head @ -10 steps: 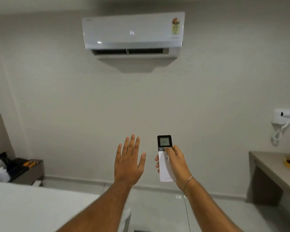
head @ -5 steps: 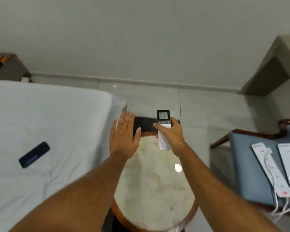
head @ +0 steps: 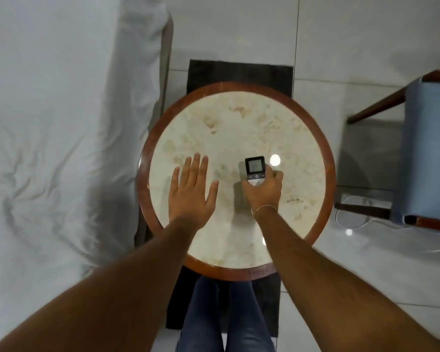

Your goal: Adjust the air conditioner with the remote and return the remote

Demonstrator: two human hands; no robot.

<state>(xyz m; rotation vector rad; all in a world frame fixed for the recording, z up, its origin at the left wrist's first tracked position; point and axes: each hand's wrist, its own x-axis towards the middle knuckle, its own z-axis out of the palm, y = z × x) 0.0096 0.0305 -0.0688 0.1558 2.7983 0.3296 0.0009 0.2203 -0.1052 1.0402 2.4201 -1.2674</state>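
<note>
Gripping the remote (head: 255,171) from above, the right hand (head: 263,190) has its fingers curled around the white lower body, so only the dark top end with the small grey display and a row of buttons shows past the knuckles. Whether the remote already touches the tabletop cannot be told; it sits over the right half of the round table (head: 315,219), roughly midway between the far and near edges and nearer the right rim than the centre. A thin bracelet (head: 264,207) circles that wrist.

One remote, two hands. The left hand (head: 191,190) is flat and spread, fingers together and thumb out to the side, palm down over the left half of the table, well apart from the remote; I cannot tell if it rests on the marble or hovers just above it. Nothing else lies on the pale stone top inside its reddish wooden rim.

Under the table a dark mat (head: 239,72) shows at the far and near edges. A white-sheeted bed (head: 61,123) runs along the left, one blue-cushioned chair (head: 427,153) with wooden arms stands to the right, and a white cable (head: 356,224) loops on the tiled floor beside it. Legs in blue jeans (head: 226,316) stand at the table's near edge.
</note>
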